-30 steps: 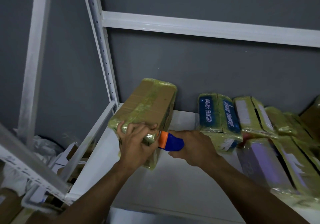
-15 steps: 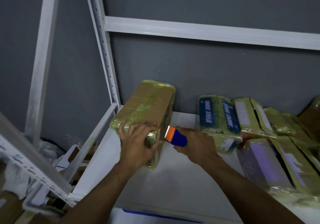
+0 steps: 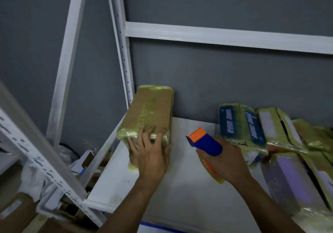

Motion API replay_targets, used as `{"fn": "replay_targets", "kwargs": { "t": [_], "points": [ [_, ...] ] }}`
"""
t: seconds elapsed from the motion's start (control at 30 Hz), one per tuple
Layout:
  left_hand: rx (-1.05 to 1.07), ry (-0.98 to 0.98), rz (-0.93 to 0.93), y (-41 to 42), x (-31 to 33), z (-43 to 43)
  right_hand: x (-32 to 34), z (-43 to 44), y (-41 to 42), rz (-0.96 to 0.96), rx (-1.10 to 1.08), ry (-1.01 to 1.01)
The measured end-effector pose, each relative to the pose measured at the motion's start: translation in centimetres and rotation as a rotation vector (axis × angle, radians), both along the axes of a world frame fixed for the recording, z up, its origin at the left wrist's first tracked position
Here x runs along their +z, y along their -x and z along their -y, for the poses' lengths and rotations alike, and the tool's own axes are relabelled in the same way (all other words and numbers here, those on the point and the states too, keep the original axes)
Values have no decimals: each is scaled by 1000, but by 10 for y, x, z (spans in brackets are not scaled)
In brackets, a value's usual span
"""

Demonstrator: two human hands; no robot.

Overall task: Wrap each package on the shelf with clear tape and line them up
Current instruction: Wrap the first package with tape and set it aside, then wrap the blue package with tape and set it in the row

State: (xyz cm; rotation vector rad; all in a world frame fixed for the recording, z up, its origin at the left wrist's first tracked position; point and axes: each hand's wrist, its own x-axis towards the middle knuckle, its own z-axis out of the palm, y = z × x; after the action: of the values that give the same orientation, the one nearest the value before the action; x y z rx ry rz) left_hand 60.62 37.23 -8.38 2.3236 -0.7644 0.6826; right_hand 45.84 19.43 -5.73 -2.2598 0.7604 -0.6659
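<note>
A brown cardboard package (image 3: 150, 110) wrapped in yellowish clear tape stands at the back left corner of the white shelf (image 3: 180, 187). My left hand (image 3: 150, 153) lies against its near end, fingers spread over the top edge and thumb on its right side. My right hand (image 3: 222, 159) grips a blue and orange tape dispenser (image 3: 204, 141), held a short way right of the package and apart from it. A bit of yellowish tape roll shows below that hand.
Several taped packages (image 3: 241, 123) lean in a row along the grey wall at the right, with more lying in front (image 3: 295, 182). White shelf uprights (image 3: 120, 52) rise at the left. Boxes and bags (image 3: 36, 178) lie below, beyond the shelf's left edge.
My right hand has pulled the dispenser away from the package's near corner to the right. The package has slid back toward the wall under my left hand.
</note>
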Motion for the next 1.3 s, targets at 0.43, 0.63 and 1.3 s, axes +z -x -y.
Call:
{"fn": "replay_targets", "kwargs": {
  "t": [0.43,0.63,1.3],
  "points": [
    [-20,-47,-236,-90,21,9,2,-1,-8,3,48,-79],
    [87,-148,-267,-77,23,16,10,0,8,70,27,-127],
    [-739,-278,-618,71,8,200,12,67,164,107,-355,-137]
  ]
}}
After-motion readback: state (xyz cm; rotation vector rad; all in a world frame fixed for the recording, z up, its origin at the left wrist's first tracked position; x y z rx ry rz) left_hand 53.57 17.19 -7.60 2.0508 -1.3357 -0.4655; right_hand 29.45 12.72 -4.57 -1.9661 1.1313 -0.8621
